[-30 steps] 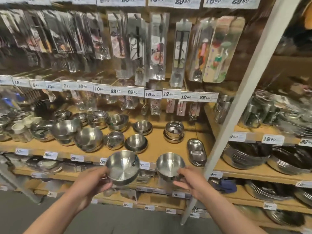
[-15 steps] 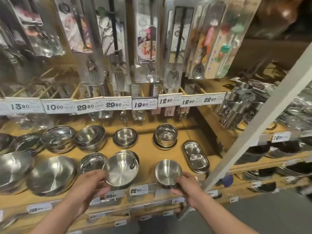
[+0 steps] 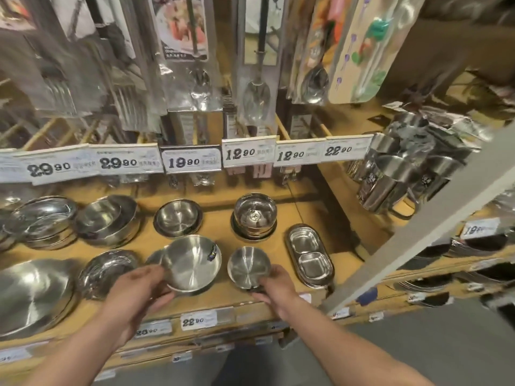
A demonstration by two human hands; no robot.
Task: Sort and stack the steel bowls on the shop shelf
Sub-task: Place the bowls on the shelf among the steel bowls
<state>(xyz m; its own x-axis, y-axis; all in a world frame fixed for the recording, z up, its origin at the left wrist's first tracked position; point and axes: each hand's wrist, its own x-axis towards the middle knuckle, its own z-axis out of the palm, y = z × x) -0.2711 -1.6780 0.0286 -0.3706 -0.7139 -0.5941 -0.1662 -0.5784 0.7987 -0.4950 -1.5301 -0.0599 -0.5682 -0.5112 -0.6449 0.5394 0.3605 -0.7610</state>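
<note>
Steel bowls fill the wooden shelf (image 3: 211,302), and two of them are in hand near its front edge. The left hand (image 3: 136,296) has its grip clamped on the near rim of the medium bowl (image 3: 192,263), which is tilted so its brushed inside faces the camera; a small dark label sits on its far right rim. Whether it is touching the bowl half hidden beneath it or held just above, I cannot tell. The right hand (image 3: 274,285) pinches the near rim of the small bowl (image 3: 249,267), also tipped up, just beside the medium one and apart from it.

By my reading the sorting is partly done. Toward the back edge stand a nested pair of shallow bowls (image 3: 178,217), a tall stack (image 3: 255,215) and a wider stack (image 3: 107,218); at the left end lies a large bowl (image 3: 33,291), with a wrapped bowl (image 3: 107,270) between it and the left hand. Both held bowls have yet to be set on piles of their own size. The small one looks close in width to the tall stack behind it, though that is a guess.

All the steel is bright and mirror-like. A twin-well dish (image 3: 310,254) lies by the front right corner.
</note>
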